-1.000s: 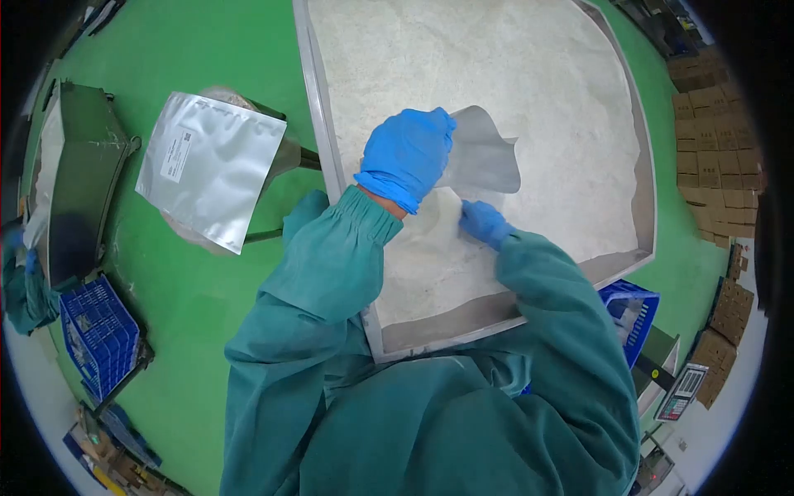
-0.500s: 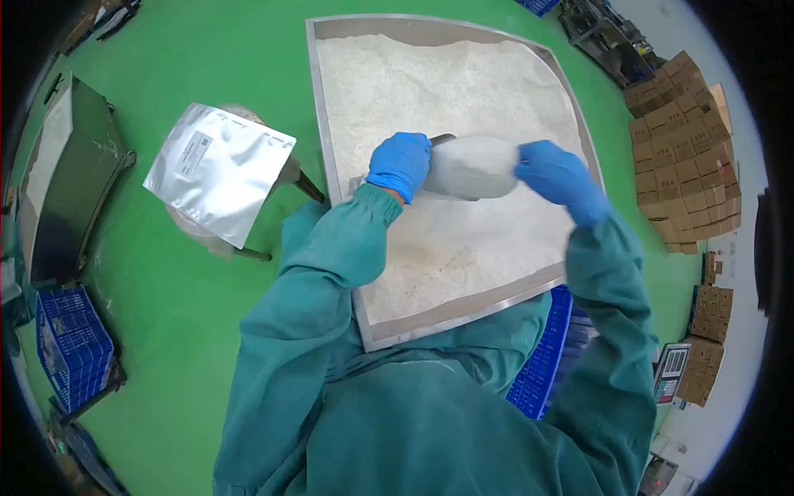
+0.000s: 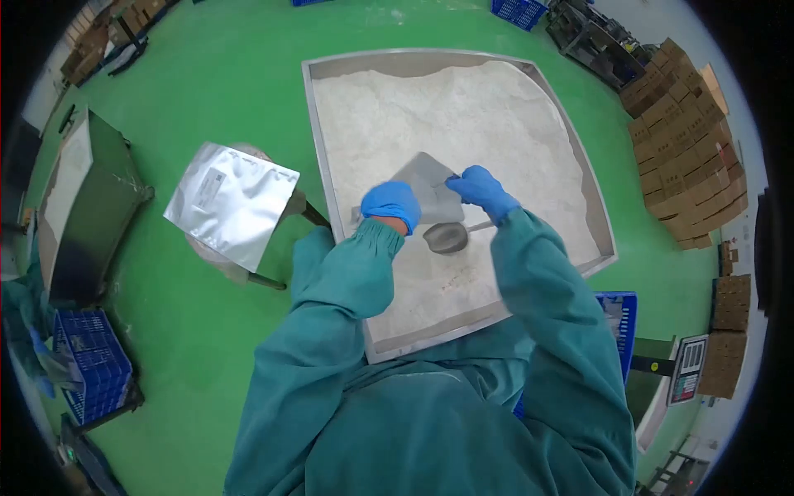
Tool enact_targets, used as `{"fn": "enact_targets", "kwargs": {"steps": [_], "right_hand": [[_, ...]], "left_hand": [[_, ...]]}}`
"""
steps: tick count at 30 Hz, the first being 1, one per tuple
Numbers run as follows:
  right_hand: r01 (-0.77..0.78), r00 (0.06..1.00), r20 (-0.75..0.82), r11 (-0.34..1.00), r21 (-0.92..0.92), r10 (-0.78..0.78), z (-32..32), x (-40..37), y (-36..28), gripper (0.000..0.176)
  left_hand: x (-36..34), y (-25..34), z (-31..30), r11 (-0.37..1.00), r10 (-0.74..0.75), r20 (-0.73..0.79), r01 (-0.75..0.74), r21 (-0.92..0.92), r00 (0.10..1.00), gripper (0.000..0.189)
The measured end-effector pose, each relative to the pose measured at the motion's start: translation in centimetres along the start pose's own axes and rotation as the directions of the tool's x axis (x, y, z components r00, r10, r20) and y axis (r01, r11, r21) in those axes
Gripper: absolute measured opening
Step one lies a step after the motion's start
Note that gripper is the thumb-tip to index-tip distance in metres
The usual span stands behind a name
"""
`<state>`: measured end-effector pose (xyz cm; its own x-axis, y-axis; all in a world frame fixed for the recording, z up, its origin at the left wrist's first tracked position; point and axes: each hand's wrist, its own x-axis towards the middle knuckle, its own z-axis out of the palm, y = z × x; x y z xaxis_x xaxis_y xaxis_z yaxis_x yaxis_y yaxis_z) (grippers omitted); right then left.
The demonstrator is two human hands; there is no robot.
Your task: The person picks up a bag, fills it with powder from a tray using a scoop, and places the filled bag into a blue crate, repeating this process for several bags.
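My left hand [image 3: 390, 205], in a blue glove, is closed on the near left side of a silver-grey, flat-sided pouch [image 3: 428, 182] held above the white powder [image 3: 513, 116]. My gloved right hand [image 3: 484, 192] pinches the pouch's right edge. Just below it, a rounded metal scoop [image 3: 447, 238] rests on the powder, with a thin handle running right beneath my right hand. The powder fills a wide metal tray [image 3: 317, 140] in front of me. Part of the pouch is covered by my left hand.
To the left, silver foil pouches [image 3: 240, 194] lie on a stool [image 3: 269, 282]. Farther left stand a metal bin [image 3: 95, 207] and a blue crate [image 3: 95, 351]. A scale display [image 3: 688, 369] and stacked cartons [image 3: 691, 157] are on the right.
My right hand has come left and lower, nearer my left hand. The pouch shows its flat grey side now, and the scoop lies visible below it. The view has shifted slightly.
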<state>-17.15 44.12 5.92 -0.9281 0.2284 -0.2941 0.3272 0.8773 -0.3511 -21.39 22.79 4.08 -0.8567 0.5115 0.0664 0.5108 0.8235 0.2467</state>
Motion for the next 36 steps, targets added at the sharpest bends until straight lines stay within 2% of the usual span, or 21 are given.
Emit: {"fn": "enact_targets", "kwargs": {"steps": [1,2,3,6,8,12,16,18,21,23,25,26,27,28,29,30,31,32,33,34,36], "right_hand": [[0.012,1.0,0.002,0.993,0.118,-0.012,0.3,1.1,1.4,0.045],[0.027,1.0,-0.003,0.973,0.23,-0.027,-0.2,1.7,2.0,0.04],[0.033,0.999,-0.025,0.97,0.242,-0.027,-2.2,0.1,1.5,0.04],[-0.092,0.996,0.026,0.913,0.398,0.089,-9.9,-8.7,-1.0,0.034],[-0.088,0.995,-0.003,0.918,0.387,0.097,-11.1,-14.1,-0.5,0.034],[0.064,0.995,0.067,0.974,0.218,-0.08,-8.5,-23.4,3.5,0.037],[0.001,1.0,-0.017,0.978,0.21,0.003,-7.1,-29.0,5.8,0.035],[-0.086,0.993,-0.058,0.966,0.243,0.103,-8.3,-29.7,6.1,0.034],[-0.168,0.982,-0.035,0.952,0.255,0.183,-13.8,-32.4,3.0,0.033],[0.282,0.835,-0.495,0.959,0.011,-0.24,-16.6,-34.2,-0.3,0.029],[0.433,0.754,-0.469,0.885,-0.172,-0.46,-14.6,-31.3,1.1,0.026],[0.489,0.853,-0.212,0.872,0.005,-0.477,-15.4,-30.1,-0.9,0.027],[0.271,0.952,-0.093,0.945,-0.183,-0.291,-14.3,-26.6,-2.1,0.028],[0.476,0.845,-0.232,0.876,-0.081,-0.481,-12.5,-22.5,-0.7,0.032],[0.523,0.816,-0.212,0.843,-0.123,-0.537,-13.3,-22.1,-2.4,0.033],[0.435,0.853,-0.26,0.892,-0.124,-0.453,-13.5,-21.7,-3.5,0.033],[0.566,0.702,-0.377,0.794,-0.22,-0.605,-12.6,-18.6,-3.0,0.031],[0.704,0.602,-0.467,0.707,-0.074,-0.648,-12.0,-17.2,-2.8,0.027],[0.666,0.714,-0.444,0.722,0.189,-0.542,-11.7,-15.4,-4.5,0.021],[0.422,0.814,-0.327,0.876,-0.235,-0.48,-12.7,-14.5,-7.2,0.018],[0.373,0.787,-0.424,0.892,-0.254,-0.449,-13.2,-15.2,-9.3,0.017]], "left_hand": [[1.1,-1.4,-1.9,1.0,0.007,-0.013,-0.007,0.022,1.0,0.023],[3.5,-3.9,-5.4,0.931,0.294,0.299,-0.343,0.125,0.908,0.024],[4.7,-5.4,-8.3,0.751,0.469,0.606,-0.651,0.109,0.642,0.025],[1.5,-3.1,-14.1,0.852,0.494,0.381,-0.522,-0.033,0.782,0.027],[-4.5,1.6,-17.8,0.956,0.176,0.426,-0.051,-0.288,0.887,0.029],[-16.0,4.7,-11.2,0.885,0.437,-0.114,-0.449,-0.119,0.892,0.035],[-20.5,7.7,-11.3,0.832,0.517,0.028,-0.495,-0.251,0.855,0.036],[-17.1,8.5,-14.3,0.731,0.619,0.354,-0.351,-0.585,0.701,0.036],[-10.1,10.4,-19.4,0.815,0.495,0.365,-0.276,-0.509,0.788,0.037],[-5.9,11.6,-21.9,0.823,0.504,0.278,-0.358,-0.441,0.817,0.036],[-3.5,14.1,-23.8,0.764,0.629,0.214,-0.542,-0.35,0.748,0.038],[-1.8,13.7,-22.7,0.776,0.619,0.112,-0.584,-0.24,0.777,0.039],[0.3,13.7,-22.2,0.762,0.639,0.001,-0.633,-0.139,0.769,0.039],[-0.4,13.4,-24.1,0.82,0.558,-0.017,-0.554,-0.147,0.83,0.051],[1.7,12.7,-27.7,0.941,0.336,0.456,-0.277,-0.194,0.824,0.048],[-0.5,8.7,-25.0,0.592,0.69,-0.367,-0.778,-0.211,0.624,0.036],[3.3,1.8,-21.3,0.476,0.752,-0.399,-0.851,-0.223,0.525,0.036],[6.4,-4.1,-17.2,0.647,0.539,-0.491,-0.709,-0.28,0.685,0.037],[7.9,-6.5,-13.5,0.793,0.259,-0.534,-0.493,-0.358,0.805,0.038],[6.6,-6.6,-9.9,0.258,-0.12,-0.301,-0.263,-0.93,0.946,0.039],[6.4,-9.6,-1.4,0.167,0.169,-0.371,-0.398,-0.902,0.913,0.041]]}}
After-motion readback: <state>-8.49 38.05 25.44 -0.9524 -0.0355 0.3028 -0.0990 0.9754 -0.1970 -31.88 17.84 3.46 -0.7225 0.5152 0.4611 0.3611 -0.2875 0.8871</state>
